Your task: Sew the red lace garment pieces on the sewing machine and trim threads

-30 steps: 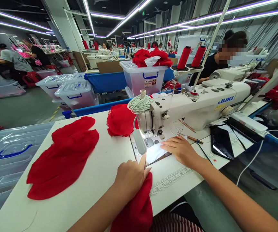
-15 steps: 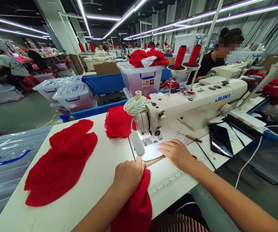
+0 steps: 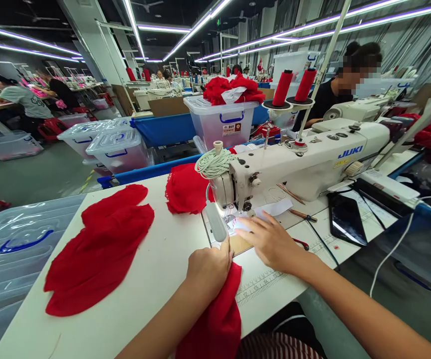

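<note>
My left hand point(image 3: 208, 269) is closed on a piece of red fabric point(image 3: 217, 319) that hangs over the table's near edge. My right hand point(image 3: 270, 241) lies flat with fingers stretched out on a small white piece point(image 3: 271, 209) under the needle of the white JUKI sewing machine point(image 3: 305, 159). The machine's lamp point(image 3: 215, 219) lights the needle plate just ahead of both hands.
A stack of red fabric pieces point(image 3: 103, 249) lies on the white table point(image 3: 144, 279) to the left, another red pile point(image 3: 185, 189) behind the machine. Scissors point(image 3: 301, 215) and a dark phone point(image 3: 346, 224) lie to the right. Clear lidded bins point(image 3: 13, 244) stand left; a person point(image 3: 335, 92) sits beyond.
My right hand slid forward and left towards the needle with the white piece. My left hand stayed on the red fabric, thumb drawn in.
</note>
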`<state>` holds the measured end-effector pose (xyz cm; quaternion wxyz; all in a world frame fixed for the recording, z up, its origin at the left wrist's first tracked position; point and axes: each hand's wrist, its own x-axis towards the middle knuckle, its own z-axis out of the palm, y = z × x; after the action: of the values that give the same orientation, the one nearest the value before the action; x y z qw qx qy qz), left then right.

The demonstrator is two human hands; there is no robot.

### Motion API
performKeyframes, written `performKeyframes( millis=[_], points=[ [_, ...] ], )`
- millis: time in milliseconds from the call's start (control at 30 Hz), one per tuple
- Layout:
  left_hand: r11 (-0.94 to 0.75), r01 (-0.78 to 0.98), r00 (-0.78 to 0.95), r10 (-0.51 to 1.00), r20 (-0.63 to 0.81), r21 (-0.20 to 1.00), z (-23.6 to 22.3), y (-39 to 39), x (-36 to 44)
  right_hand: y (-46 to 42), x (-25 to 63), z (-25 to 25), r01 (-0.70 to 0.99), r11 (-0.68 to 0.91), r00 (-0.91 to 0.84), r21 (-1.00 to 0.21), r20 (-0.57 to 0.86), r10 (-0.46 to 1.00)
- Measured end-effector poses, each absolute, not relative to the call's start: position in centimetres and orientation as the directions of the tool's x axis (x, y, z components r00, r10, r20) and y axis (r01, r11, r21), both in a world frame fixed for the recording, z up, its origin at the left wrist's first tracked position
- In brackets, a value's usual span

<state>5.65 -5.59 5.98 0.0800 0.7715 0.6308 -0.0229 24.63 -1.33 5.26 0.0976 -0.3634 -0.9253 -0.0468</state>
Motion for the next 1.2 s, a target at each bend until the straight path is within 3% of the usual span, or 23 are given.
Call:
performKeyframes(
  millis=[100, 300, 633, 800, 1200],
  points=[
    [-0.193, 0.981, 0.194, 0.971, -0.142, 0.026, 5.9, -5.8, 5.7, -1.7, 23.7, 4.6, 0.632, 0.772, -0.756, -0.073, 0.161, 0.634],
    [-0.249, 0.967, 0.235, 0.955, -0.181, -0.055, 5.9, -5.8, 5.6, -1.8, 24.0, 4.3, 0.590, 0.796, -0.782, -0.134, 0.150, 0.604],
    [-0.179, 0.983, 0.165, 0.964, -0.211, -0.050, 6.0, -5.2, 5.9, -1.2, 23.2, 4.2, 0.678, 0.702, -0.692, -0.216, 0.133, 0.709],
    [-0.131, 0.991, 0.122, 0.973, -0.197, -0.033, 5.5, -5.3, 5.6, 0.4, 23.5, 3.7, 0.658, 0.707, -0.713, -0.259, 0.087, 0.696],
    [-0.045, 0.999, 0.046, 0.984, -0.171, 0.007, 5.4, -5.2, 4.8, 0.6, 23.8, 2.8, 0.616, 0.720, -0.711, -0.320, 0.167, 0.683]
  ],
)
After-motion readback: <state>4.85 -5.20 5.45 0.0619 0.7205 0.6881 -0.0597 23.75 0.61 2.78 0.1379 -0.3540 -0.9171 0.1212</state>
